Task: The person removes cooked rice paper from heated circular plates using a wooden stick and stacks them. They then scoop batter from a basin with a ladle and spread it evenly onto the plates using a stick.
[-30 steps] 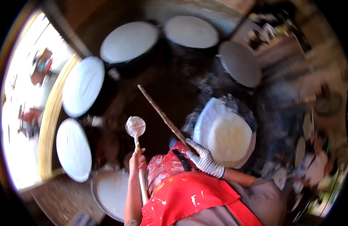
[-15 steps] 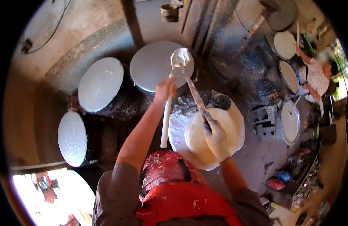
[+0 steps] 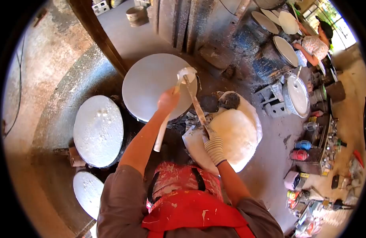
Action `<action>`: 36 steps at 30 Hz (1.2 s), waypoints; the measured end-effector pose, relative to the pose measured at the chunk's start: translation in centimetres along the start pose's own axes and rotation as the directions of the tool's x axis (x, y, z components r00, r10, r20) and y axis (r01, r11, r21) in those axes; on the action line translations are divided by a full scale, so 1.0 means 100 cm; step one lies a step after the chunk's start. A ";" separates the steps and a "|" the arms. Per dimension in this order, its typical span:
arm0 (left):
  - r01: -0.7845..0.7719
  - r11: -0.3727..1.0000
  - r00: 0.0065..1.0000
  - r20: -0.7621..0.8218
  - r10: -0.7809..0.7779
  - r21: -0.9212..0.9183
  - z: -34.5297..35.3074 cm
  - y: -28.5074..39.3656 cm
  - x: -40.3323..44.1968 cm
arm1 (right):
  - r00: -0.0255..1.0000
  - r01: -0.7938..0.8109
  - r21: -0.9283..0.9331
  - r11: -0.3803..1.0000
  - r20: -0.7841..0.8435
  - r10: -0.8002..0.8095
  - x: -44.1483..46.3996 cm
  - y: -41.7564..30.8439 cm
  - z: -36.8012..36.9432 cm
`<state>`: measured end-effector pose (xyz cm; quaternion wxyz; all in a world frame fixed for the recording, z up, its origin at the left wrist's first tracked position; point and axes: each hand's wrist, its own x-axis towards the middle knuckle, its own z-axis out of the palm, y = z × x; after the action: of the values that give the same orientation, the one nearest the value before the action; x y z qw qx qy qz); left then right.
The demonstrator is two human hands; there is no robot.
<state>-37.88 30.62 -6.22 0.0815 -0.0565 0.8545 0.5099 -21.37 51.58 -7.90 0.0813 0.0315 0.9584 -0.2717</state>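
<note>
My bare left hand (image 3: 168, 100) is wrapped round the pale handle of a ladle (image 3: 159, 137), over a large round grey griddle (image 3: 149, 85). White batter shows in the ladle's bowl near the griddle's right edge. In a striped glove, my right hand (image 3: 215, 150) grips a long wooden stick (image 3: 199, 110), whose far end meets the ladle's bowl. Beside the right hand, a pile of round pale flatbreads (image 3: 235, 137) lies on a white cloth (image 3: 194, 142).
Two more griddles covered in white batter (image 3: 98, 131) (image 3: 88, 193) stand at the left. A metal pot of batter (image 3: 297, 95) rests by grey blocks (image 3: 269, 97) at the right. Beyond it, a person (image 3: 314, 47) works at other griddles. Jars and bottles (image 3: 300, 154) line the right side.
The view has swung round toward the grey griddle. Both hands came forward, and the stick's end now meets the ladle's bowl. Since the last earlier frame, ladle and stick have shifted slightly lower.
</note>
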 end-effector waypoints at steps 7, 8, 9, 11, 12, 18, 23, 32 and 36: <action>-0.331 0.807 0.938 0.080 0.336 0.488 -0.058 -0.001 0.012 | 0.939 -0.174 0.350 0.921 -0.223 0.262 -0.061 -0.069 0.021; -0.318 0.772 0.946 0.129 0.298 0.550 -0.056 -0.007 0.020 | 0.928 -0.142 0.372 0.918 -0.273 0.254 -0.060 -0.076 0.028; -0.327 0.775 0.943 0.132 0.306 0.541 -0.055 -0.007 0.021 | 0.918 -0.246 0.506 0.827 -0.152 0.366 -0.052 -0.092 0.023; -0.359 0.799 0.910 -0.010 0.415 0.482 -0.056 -0.010 0.014 | 0.909 -0.328 0.542 0.774 -0.040 0.414 -0.031 -0.098 0.035; -0.361 0.803 0.913 0.004 0.409 0.475 -0.057 -0.012 0.009 | 0.902 -0.344 0.539 0.769 -0.036 0.429 -0.029 -0.102 0.045; -0.309 0.844 0.942 0.017 0.336 0.438 -0.066 -0.007 0.034 | 0.896 -0.153 0.487 0.860 -0.299 0.329 0.030 -0.070 0.119; -0.278 0.820 0.951 0.023 0.308 0.501 -0.079 0.005 0.052 | 0.873 -0.158 0.361 0.919 -0.384 0.301 0.064 -0.114 0.123; -0.146 0.920 0.978 -0.084 0.189 0.365 -0.103 -0.017 0.045 | 0.922 -0.171 0.397 0.902 -0.259 0.289 0.160 -0.177 0.080; -0.197 0.940 0.957 -0.152 0.246 0.280 -0.112 -0.033 0.047 | 0.911 -0.043 0.999 0.015 0.033 0.411 0.126 -0.122 0.102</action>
<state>-42.79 19.15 -4.80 -0.0493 0.0045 0.9190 0.3912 -33.63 36.05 -12.40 -0.0497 0.2697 0.4909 -0.8269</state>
